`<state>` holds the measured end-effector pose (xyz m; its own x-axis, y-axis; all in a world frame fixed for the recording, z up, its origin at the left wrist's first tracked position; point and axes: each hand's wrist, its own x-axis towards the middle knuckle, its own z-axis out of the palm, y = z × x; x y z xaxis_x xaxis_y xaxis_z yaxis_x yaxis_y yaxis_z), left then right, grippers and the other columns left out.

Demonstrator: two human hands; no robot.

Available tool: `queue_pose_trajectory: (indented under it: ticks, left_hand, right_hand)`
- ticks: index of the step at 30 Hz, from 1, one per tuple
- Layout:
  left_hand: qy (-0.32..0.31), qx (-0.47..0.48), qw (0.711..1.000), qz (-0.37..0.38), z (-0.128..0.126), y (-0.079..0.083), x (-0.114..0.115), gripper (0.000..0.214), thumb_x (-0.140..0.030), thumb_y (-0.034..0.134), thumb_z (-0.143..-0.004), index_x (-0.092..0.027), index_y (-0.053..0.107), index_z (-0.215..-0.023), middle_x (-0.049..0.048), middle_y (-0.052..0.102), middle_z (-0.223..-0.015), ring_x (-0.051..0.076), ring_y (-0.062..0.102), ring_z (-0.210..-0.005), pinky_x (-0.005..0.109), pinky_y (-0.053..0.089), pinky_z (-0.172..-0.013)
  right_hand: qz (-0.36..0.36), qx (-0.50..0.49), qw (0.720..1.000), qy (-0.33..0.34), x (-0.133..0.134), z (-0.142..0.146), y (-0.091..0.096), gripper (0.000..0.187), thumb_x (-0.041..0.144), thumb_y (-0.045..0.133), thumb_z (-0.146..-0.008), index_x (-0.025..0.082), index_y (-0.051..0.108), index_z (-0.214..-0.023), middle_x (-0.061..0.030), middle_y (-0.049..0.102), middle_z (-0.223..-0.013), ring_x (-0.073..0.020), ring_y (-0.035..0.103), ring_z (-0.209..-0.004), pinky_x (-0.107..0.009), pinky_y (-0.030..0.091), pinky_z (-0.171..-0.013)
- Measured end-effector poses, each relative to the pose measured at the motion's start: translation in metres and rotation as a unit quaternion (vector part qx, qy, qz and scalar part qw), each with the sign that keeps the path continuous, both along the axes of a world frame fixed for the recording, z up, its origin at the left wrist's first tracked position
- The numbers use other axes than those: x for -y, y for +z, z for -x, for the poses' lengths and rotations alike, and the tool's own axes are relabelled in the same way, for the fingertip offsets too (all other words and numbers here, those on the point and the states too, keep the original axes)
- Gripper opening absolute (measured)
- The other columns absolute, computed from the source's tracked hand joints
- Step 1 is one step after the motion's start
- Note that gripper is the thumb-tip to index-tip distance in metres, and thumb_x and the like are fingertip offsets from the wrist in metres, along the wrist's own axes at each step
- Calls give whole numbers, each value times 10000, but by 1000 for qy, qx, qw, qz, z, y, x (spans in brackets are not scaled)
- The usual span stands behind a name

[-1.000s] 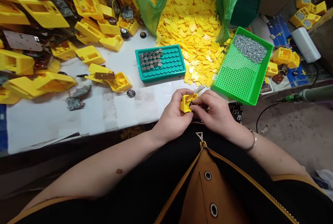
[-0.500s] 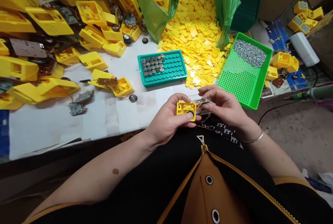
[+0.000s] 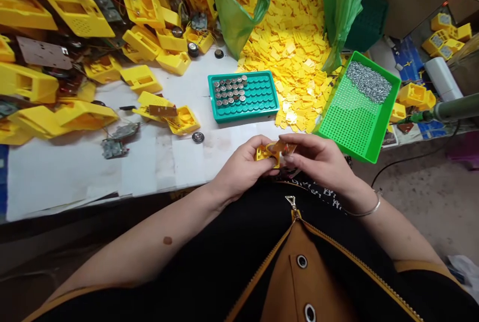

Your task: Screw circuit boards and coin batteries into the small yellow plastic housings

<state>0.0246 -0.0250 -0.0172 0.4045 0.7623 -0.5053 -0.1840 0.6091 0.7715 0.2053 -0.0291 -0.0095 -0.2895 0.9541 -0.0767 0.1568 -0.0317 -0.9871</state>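
At the near edge of the white tabletop (image 3: pixel 75 182), the left hand (image 3: pixel 241 170) curls its fingers around a small yellow housing (image 3: pixel 265 155). The right hand (image 3: pixel 324 160) pinches a brown circuit board (image 3: pixel 286 149) against the housing's top. A teal tray (image 3: pixel 262 98) lies just beyond, and a green tray (image 3: pixel 348 122) with screws (image 3: pixel 368 81) sits to the right.

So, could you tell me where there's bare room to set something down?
White tabletop is bare between circuit boards and near edge, left of the left hand; a narrow strip below the teal tray. Yellow housings, chips and green tray crowd the rest.
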Motion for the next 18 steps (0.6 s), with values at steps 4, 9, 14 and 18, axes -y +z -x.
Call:
queue_pose_trajectory:
  ticks: [4, 9, 14, 18]
  left_hand:
    - [6, 69, 997, 41, 6, 1, -2, 276, -69, 675, -656, -187, 520, -852, -32, 644, -853, 102, 643, -788, 268, 540, -812]
    - [24, 177, 978, 104, 15, 2, -6, 337, -118, 632, -631, -194, 560, -951, 9, 651, -884, 143, 647, -821, 255, 530, -747]
    - [43, 151, 982, 107, 11, 1, -7, 284, -88, 623, -696, -193, 572, -955, 8, 655, -905, 132, 659, -823, 247, 545, -748]
    - [41, 122, 985, 112, 9, 0, -6, 252, -36, 579, -738, -198, 587, -932, -1, 678, -910, 124, 673, -844, 303, 554, -863]
  right_hand:
    - [-286, 169, 943, -17, 2, 0, -5, 231, 175, 606, -873, 231, 686, -1083, -60, 651, -963, -152, 624, -908, -315, 544, -774]
    - [-383, 213, 892, 113, 4, 1, -4, 337, 88, 500, -902, 221, 604, -1194, -74, 667, -997, -155, 631, -918, -299, 549, -762]
    - [-399, 252, 875, 108, 7, 3, -7, 347, 66, 475, -900, 190, 555, -1214, -86, 674, -984, -163, 631, -885, -307, 548, -738]
    - [-332, 250, 909, 44, 10, 7, -5, 312, 126, 488, -926, 173, 512, -1233, -74, 695, -965, -149, 650, -856, -291, 547, -758]
